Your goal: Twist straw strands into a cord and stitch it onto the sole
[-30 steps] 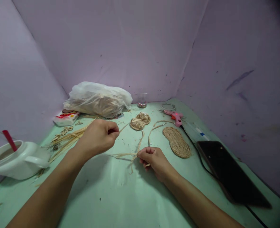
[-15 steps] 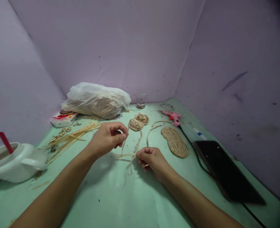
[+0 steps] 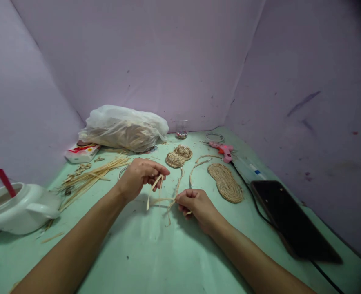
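Observation:
My right hand pinches the near end of a thin twisted straw cord, where loose strands fan out to the left and downward. That cord runs back to a coiled straw piece shaped like a figure eight. To the left and slightly higher, my left hand has a pale straw strip at its fingertips, folded over so both ends hang down. The fingers partly hide how the strip is held. A flat woven straw sole-shaped piece lies right of my right hand.
Loose straw strips lie at left, by a white pot with a red handle in it. Behind are a plastic bag and a cup of beads. At right are a pink glue gun, its cable and a dark phone-like slab.
My left hand has turned and its fingers have extended a little to the right. The strip now hangs in a fold below them. My right hand keeps its pinch in place.

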`<act>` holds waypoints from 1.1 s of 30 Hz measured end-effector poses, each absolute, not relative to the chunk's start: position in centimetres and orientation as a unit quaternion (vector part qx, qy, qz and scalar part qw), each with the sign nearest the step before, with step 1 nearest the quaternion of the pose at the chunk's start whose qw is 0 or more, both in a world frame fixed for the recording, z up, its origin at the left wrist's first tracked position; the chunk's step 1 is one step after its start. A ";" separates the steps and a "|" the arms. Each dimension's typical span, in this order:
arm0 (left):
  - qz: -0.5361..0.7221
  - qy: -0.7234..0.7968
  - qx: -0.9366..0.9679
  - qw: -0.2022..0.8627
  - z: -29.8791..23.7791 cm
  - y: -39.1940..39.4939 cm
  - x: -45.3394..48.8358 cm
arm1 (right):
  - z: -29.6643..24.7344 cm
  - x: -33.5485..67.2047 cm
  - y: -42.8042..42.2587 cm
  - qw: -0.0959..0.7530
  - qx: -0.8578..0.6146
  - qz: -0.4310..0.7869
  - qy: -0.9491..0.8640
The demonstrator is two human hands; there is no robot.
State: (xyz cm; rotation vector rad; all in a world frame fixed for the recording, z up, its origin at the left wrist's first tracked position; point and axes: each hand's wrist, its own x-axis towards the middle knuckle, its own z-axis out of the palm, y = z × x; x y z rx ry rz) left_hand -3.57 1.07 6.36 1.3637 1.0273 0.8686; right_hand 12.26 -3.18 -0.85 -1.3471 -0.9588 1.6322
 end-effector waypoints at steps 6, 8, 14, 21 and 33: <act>0.329 0.461 0.632 0.529 6.4 0.8 -3.5 | -0.8 12.2 -3.2 0.407 -0.537 0.640 -0.371; 0.306 0.477 0.634 0.526 6.4 0.6 -3.2 | -0.9 12.1 -3.2 0.420 -0.536 0.635 -0.365; 0.191 0.505 0.671 0.509 5.5 0.2 -2.2 | -0.8 12.1 -3.3 0.436 -0.526 0.638 -0.354; 0.135 0.497 0.749 0.416 3.8 0.2 -1.6 | -0.5 12.1 -3.3 0.419 -0.535 0.643 -0.352; 0.108 0.499 0.780 0.362 3.1 0.4 -1.6 | -0.5 12.1 -3.4 0.412 -0.506 0.659 -0.373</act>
